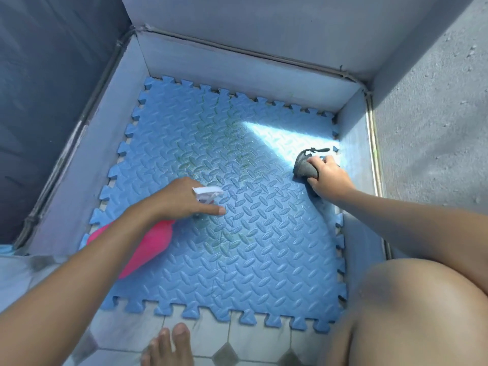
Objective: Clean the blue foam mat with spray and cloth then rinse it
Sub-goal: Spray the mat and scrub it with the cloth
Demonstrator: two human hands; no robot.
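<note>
The blue foam mat point(237, 233) with a diamond-plate texture and jigsaw edges lies flat on the floor in a walled corner. Faint greenish marks show around its middle. My left hand point(182, 199) grips a pink spray bottle point(148, 249) by its white trigger head point(208, 194), nozzle pointing right over the mat, index finger stretched forward. My right hand point(327, 178) rests near the mat's right edge, closed on a grey cloth point(303, 167) that has a small black loop at its top.
Low grey walls point(237, 64) enclose the mat at the back, left and right. A sunlit patch falls across the mat's far right. White floor tiles point(250, 336) lie in front. My bare foot point(169, 344) and my right knee point(412, 313) are at the bottom.
</note>
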